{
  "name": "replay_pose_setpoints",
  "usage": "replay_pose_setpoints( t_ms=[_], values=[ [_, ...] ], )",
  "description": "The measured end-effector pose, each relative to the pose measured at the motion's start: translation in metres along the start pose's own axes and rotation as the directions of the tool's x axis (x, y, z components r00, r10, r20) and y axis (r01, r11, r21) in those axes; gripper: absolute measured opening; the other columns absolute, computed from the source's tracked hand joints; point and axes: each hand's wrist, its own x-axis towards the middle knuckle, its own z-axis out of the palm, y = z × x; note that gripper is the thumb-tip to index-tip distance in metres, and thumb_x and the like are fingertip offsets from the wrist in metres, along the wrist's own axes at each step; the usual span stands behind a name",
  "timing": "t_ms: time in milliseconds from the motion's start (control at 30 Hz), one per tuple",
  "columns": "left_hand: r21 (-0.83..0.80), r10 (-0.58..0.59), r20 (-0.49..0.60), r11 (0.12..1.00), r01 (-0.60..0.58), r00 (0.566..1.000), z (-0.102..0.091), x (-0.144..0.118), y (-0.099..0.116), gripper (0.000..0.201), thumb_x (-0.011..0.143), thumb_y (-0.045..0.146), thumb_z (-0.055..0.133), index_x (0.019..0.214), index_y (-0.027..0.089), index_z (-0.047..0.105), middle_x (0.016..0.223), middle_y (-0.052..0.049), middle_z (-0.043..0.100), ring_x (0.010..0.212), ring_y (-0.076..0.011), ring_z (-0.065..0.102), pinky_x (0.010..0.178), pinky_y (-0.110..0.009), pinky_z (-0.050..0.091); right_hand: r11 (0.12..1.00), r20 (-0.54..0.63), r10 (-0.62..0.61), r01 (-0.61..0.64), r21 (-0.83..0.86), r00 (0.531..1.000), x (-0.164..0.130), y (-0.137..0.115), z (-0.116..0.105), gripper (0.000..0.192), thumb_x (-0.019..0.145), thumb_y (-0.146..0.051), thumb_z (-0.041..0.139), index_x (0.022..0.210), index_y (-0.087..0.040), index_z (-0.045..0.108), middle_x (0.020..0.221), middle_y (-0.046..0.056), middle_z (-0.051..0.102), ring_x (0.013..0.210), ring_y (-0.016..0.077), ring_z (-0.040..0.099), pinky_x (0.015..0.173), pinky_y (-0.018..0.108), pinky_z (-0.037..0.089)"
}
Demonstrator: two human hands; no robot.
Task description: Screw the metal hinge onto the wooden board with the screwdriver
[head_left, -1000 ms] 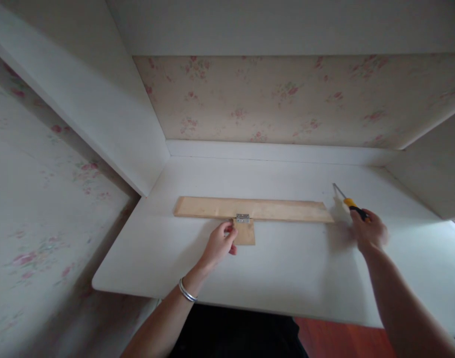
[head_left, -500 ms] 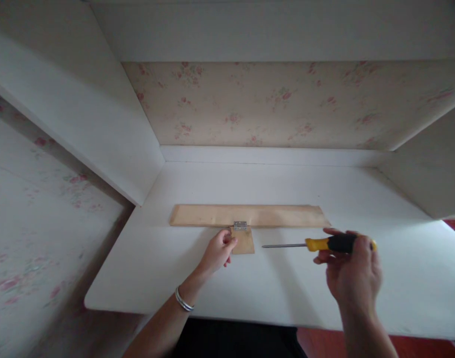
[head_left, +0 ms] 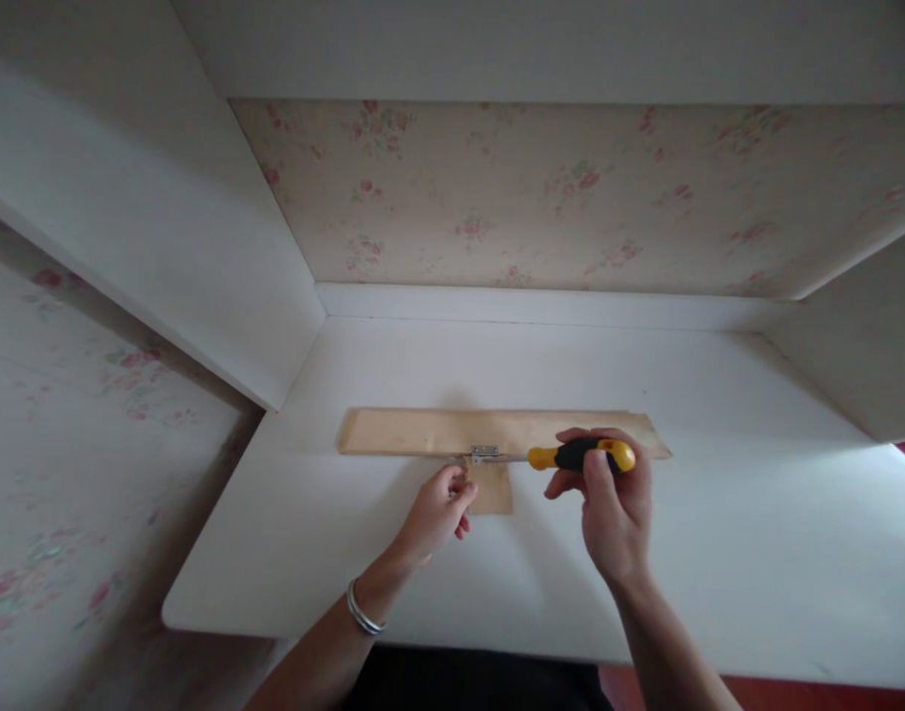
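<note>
A long pale wooden board (head_left: pixel 423 432) lies across the white desk (head_left: pixel 719 533). A small wooden piece (head_left: pixel 493 491) is joined to its near edge by a little metal hinge (head_left: pixel 483 453). My left hand (head_left: pixel 436 512), a silver bangle on its wrist, pinches the left edge of the small piece. My right hand (head_left: pixel 612 504) grips a yellow-and-black screwdriver (head_left: pixel 578 455) held level, its shaft pointing left with the tip at the hinge.
The desk sits in a white alcove with side panels (head_left: pixel 163 227) to the left and right. Floral wallpaper (head_left: pixel 571 197) covers the back wall. A raised white ledge (head_left: pixel 541 304) runs along the back of the desk.
My right hand has carried the screwdriver from the desk's right side leftward, turning it level, until its tip reaches the hinge. My left hand has stayed on the small piece.
</note>
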Motion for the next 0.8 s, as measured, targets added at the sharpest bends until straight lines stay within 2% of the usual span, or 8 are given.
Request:
replay_pose_setpoints(
  t_ms=[367, 633, 800],
  values=[
    [-0.026, 0.014, 0.02, 1.0, -0.013, 1.0, -0.001, 0.0, 0.004, 0.035, 0.081, 0.046, 0.053, 0.092, 0.014, 0.056, 0.078, -0.002, 0.059, 0.044, -0.0064, 0.051, 0.034, -0.016, 0.036, 0.994, -0.132, -0.077, 0.065, -0.093, 0.988, 0.004, -0.011, 0.013, 0.019, 0.088, -0.03, 0.054, 0.105, -0.023, 0.047, 0.1, 0.004, 0.057, 0.053, 0.0101, 0.056, 0.045, 0.026, 0.049],
    [-0.015, 0.007, 0.035, 1.0, -0.006, 0.999, -0.002, 0.001, 0.003, 0.036, 0.08, 0.048, 0.053, 0.093, 0.014, 0.055, 0.072, 0.0, 0.057, 0.043, -0.0069, 0.051, 0.034, -0.016, 0.036, 0.99, -0.088, -0.048, 0.036, -0.134, 0.995, 0.012, -0.003, 0.012, 0.02, 0.089, -0.035, 0.053, 0.104, -0.023, 0.048, 0.097, 0.003, 0.058, 0.05, 0.0085, 0.055, 0.044, 0.025, 0.048],
    [-0.013, 0.011, 0.005, 1.0, -0.011, 1.0, 0.001, 0.0, 0.004, 0.035, 0.08, 0.046, 0.053, 0.093, 0.014, 0.055, 0.075, -0.001, 0.058, 0.043, -0.0063, 0.051, 0.033, -0.016, 0.037, 0.987, 0.005, -0.043, 0.043, -0.155, 0.999, 0.021, -0.005, 0.008, 0.021, 0.089, -0.037, 0.052, 0.104, -0.023, 0.048, 0.098, 0.003, 0.058, 0.05, 0.0077, 0.054, 0.045, 0.024, 0.048]
  ],
)
